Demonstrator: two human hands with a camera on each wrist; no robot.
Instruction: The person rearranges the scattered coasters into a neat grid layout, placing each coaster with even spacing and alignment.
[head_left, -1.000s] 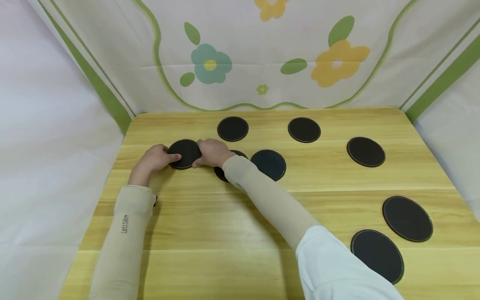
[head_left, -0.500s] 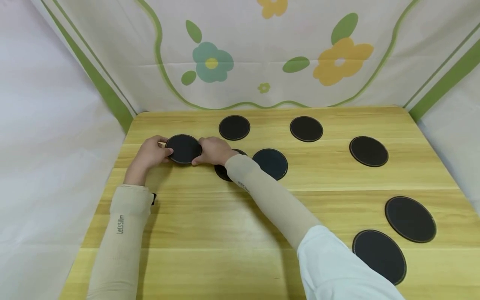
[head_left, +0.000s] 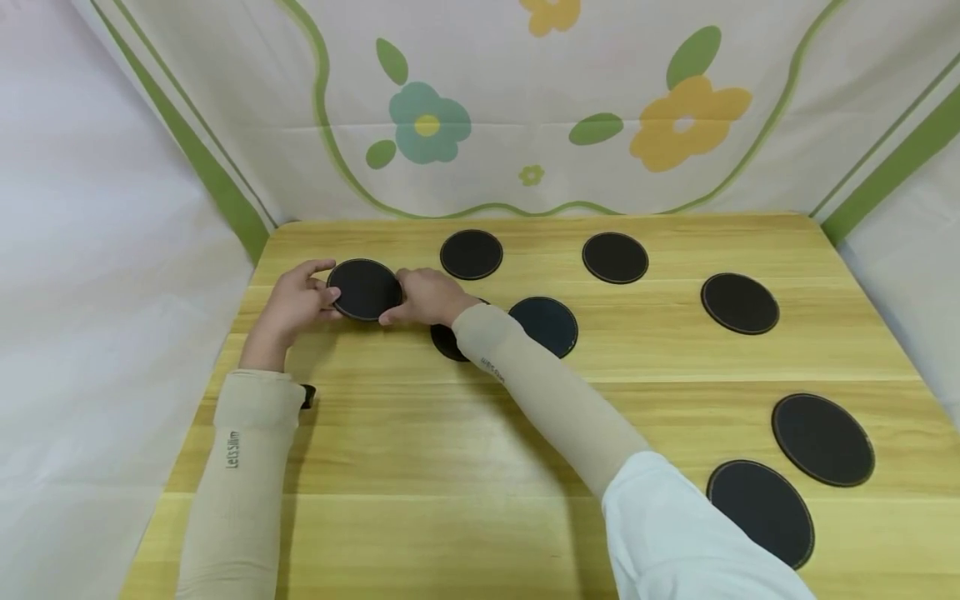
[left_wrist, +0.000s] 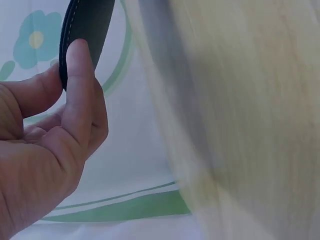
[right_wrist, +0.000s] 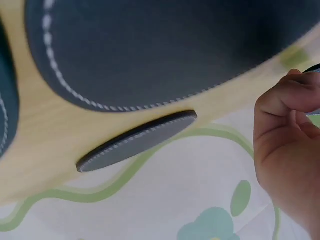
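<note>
A round black coaster [head_left: 365,290] with a stitched rim is held between both hands, raised over the far left of the table. My left hand [head_left: 291,302] pinches its left edge, thumb on the near face. In the left wrist view the coaster [left_wrist: 97,30] stands edge-on between thumb and fingers. At the coaster's right edge my right hand [head_left: 426,298] pinches it, thumb toward me. Below the right wrist lies another black coaster [head_left: 448,342], partly hidden by the forearm. In the right wrist view only a sliver of the held coaster shows beside the right hand [right_wrist: 290,135].
More coasters lie flat on the wooden table [head_left: 390,467]: a bluish-black one [head_left: 545,327], two at the back [head_left: 471,254], and several on the right [head_left: 740,303]. A flowered cloth [head_left: 517,108] hangs behind the table, and plain white cloth encloses the sides.
Both hands have lifted the coaster up and slightly left from the table, with its face tilted more toward me. The other coasters keep their places.
</note>
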